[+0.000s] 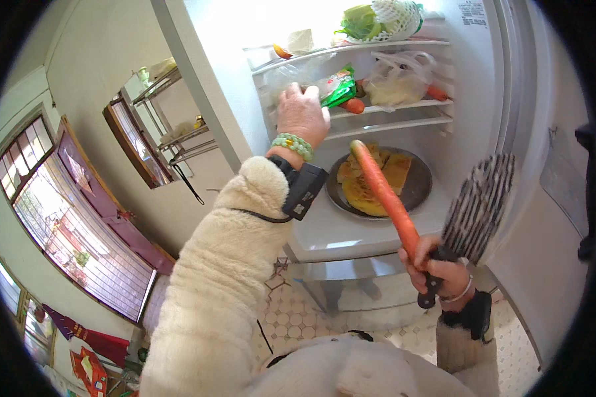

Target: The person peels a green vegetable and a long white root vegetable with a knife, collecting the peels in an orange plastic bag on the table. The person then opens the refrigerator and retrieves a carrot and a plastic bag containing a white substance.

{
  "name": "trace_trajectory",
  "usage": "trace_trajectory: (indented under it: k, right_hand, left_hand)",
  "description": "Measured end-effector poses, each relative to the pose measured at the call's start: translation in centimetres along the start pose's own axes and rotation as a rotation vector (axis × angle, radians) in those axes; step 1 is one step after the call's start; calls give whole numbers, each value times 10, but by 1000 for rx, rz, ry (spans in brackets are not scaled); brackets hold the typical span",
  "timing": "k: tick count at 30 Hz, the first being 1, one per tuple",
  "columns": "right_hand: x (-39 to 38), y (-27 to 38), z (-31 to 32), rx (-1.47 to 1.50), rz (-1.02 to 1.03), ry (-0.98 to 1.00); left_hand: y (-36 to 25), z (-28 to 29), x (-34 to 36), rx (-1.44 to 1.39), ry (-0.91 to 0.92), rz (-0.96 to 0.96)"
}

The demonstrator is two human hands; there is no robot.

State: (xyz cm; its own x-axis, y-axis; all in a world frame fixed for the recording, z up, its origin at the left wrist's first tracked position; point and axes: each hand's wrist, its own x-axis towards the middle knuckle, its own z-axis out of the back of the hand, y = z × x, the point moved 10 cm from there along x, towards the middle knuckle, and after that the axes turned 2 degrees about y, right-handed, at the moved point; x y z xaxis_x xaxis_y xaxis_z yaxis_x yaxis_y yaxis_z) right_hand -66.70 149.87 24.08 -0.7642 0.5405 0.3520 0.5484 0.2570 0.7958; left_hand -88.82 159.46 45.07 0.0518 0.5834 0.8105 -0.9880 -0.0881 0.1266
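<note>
My left hand [303, 114] reaches into the fridge at the middle shelf, beside a clear plastic bag [271, 78] and a green packet [340, 87]. Its fingers curl away from view, so whatever they grip is hidden. In my right hand [444, 274] are a long orange carrot [385, 193], slanting up to the left, and a kitchen knife with a black handle [430, 291] and a broad, dark-striped blade [481, 208]. Behind the carrot, a round dark pan [415, 192] on the fridge's lower level holds yellow flatbread pieces [363, 196].
Another tied plastic bag [398, 79] and orange-red vegetables [353, 106] lie on the middle shelf. Leafy greens in white foam netting [377, 21] rest above. The fridge door [549, 264] stands open at right. A wall rack [155, 86] hangs to the left.
</note>
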Motion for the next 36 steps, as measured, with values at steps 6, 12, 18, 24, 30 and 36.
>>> trace_trajectory:
  k: [6, 12, 18, 24, 30, 36]
  right_hand:
    - [-54, -13, 24, 13, -42, -60]
    - [-73, -25, 28, 13, -108, -144]
    - [-78, -32, 26, -37, -145, -138]
    - [-72, -38, 22, -14, -168, -129]
    - [-65, -41, 22, 13, -149, -145]
    - [-52, -39, 22, 35, -111, -180]
  left_hand:
    - [-50, -34, 8, -262, 134, -159]
    - [-59, -42, 14, -113, 135, -169]
    - [-13, -7, 18, -502, -80, -27]
    - [-11, 17, -12, -718, -153, 54]
    - [-39, 38, -48, -650, -246, -129]
    - [-44, 37, -40, -736, -173, -183]
